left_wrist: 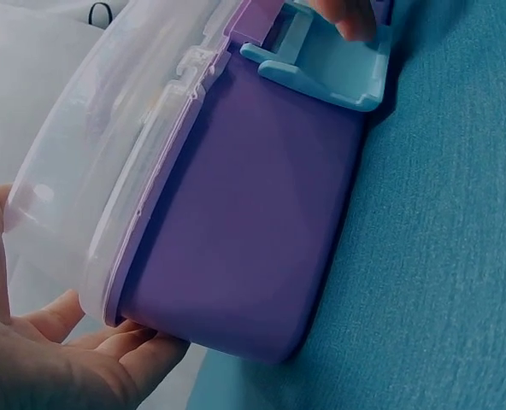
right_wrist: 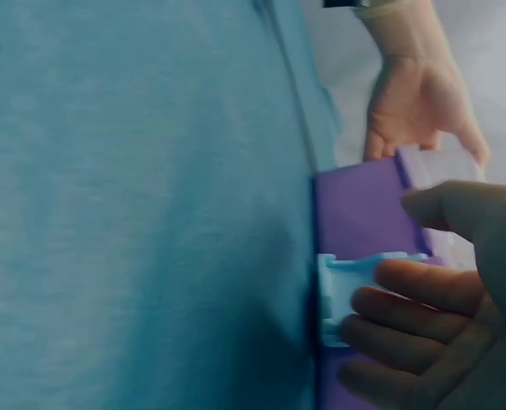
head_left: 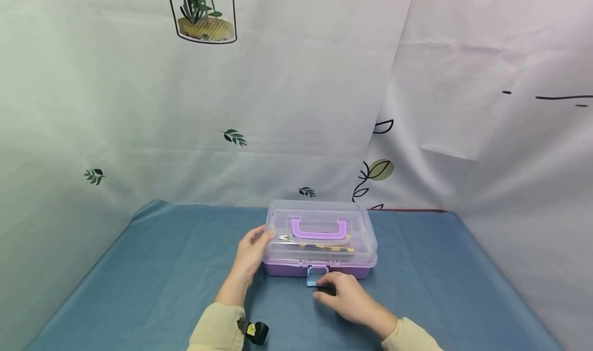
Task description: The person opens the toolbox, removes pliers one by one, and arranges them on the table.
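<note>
A storage box with a purple base and clear lid stands on the table. Its lid is down, with a purple handle on top. The light blue latch on the front hangs swung outward, off the lid's rim. My left hand holds the box's left end, thumb on the lid and fingers against the side. At the front, my right hand has its fingers extended at the latch, thumb apart; whether they touch it I cannot tell. Through the lid show silver-tipped and yellow-and-black tools.
A blue cloth covers the table under and around the box. White fabric with printed leaves and a plant jar hangs behind and along both sides. A black strap with a small device is on the left sleeve.
</note>
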{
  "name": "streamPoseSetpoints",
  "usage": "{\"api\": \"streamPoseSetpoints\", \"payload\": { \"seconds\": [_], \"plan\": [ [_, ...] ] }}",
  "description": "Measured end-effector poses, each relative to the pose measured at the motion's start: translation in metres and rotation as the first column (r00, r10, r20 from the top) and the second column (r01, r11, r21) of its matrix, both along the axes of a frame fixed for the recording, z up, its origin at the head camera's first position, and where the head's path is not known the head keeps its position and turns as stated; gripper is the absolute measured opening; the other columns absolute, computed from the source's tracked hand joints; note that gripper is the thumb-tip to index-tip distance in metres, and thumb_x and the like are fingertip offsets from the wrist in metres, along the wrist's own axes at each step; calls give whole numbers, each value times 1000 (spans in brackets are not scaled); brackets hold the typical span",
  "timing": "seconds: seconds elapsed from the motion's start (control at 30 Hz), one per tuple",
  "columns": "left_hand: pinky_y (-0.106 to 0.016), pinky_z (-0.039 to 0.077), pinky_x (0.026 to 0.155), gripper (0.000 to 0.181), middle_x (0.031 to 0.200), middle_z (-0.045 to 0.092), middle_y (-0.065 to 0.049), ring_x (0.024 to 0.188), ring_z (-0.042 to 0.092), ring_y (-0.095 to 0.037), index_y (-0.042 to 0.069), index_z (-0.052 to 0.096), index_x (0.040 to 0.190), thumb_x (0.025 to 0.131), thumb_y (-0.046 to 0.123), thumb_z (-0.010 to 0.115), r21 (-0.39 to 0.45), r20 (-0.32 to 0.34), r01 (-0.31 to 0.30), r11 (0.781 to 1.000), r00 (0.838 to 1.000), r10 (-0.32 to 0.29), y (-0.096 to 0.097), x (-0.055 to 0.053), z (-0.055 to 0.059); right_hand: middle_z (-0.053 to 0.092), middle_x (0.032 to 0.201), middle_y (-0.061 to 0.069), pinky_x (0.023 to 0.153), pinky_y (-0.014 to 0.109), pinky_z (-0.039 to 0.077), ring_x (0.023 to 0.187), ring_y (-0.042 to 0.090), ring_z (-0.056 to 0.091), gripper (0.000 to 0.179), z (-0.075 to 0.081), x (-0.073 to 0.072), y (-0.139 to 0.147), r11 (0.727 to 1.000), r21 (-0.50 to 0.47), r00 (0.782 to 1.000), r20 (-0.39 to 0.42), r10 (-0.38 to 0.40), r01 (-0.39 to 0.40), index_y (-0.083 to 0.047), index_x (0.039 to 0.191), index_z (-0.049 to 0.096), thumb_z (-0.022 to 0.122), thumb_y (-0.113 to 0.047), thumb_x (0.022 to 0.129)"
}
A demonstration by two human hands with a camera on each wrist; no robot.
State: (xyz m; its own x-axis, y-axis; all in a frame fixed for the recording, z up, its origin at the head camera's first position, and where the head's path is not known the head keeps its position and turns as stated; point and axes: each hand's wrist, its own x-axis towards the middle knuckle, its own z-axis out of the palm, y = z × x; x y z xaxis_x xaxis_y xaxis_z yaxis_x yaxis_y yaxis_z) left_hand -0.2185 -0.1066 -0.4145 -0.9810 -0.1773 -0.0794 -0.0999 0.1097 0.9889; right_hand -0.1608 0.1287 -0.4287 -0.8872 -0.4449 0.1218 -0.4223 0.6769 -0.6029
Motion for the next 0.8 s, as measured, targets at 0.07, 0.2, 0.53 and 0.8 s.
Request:
{"api": "streamPoseSetpoints", "payload": {
  "seconds": [0.07,0.2,0.53,0.8],
  "plan": [
    [-37,50,90,55,121,60,-24,102,62,-25,3,51,132,88,34,62,-3,-8,-3,1000,1000,3,0,0,0,71,99,0,82,33,54,96,16,64,33,3,-3,1,999,9,999,11,39,-39,-8,100,71,66,-37,86],
    [-42,48,96,56,128,57,-24,112,59,-31,4,51,134,88,35,63,4,-9,0,1000,1000,0,-1,0,-1,72,100,4,80,29,54,94,15,65,37,18,-8,6,990,5,990,42,138,-138,-5,103,70,64,-38,88],
    [-50,41,105,62,135,51,-25,124,50,-37,6,49,137,88,42,62,-3,-17,-7,1000,1000,7,-3,2,-9,72,97,5,68,23,56,80,4,65,27,50,-18,35,980,-196,987,-158,3,-34,-3,104,70,67,-25,87],
    [-50,38,108,63,140,48,-21,130,45,-35,5,46,139,91,44,57,-39,-118,9,999,993,-13,-1,-1,-12,70,98,7,66,22,55,86,4,61,29,52,-27,64,909,-329,860,-353,-368,254,-3,106,68,75,-12,79]
  ]
}}
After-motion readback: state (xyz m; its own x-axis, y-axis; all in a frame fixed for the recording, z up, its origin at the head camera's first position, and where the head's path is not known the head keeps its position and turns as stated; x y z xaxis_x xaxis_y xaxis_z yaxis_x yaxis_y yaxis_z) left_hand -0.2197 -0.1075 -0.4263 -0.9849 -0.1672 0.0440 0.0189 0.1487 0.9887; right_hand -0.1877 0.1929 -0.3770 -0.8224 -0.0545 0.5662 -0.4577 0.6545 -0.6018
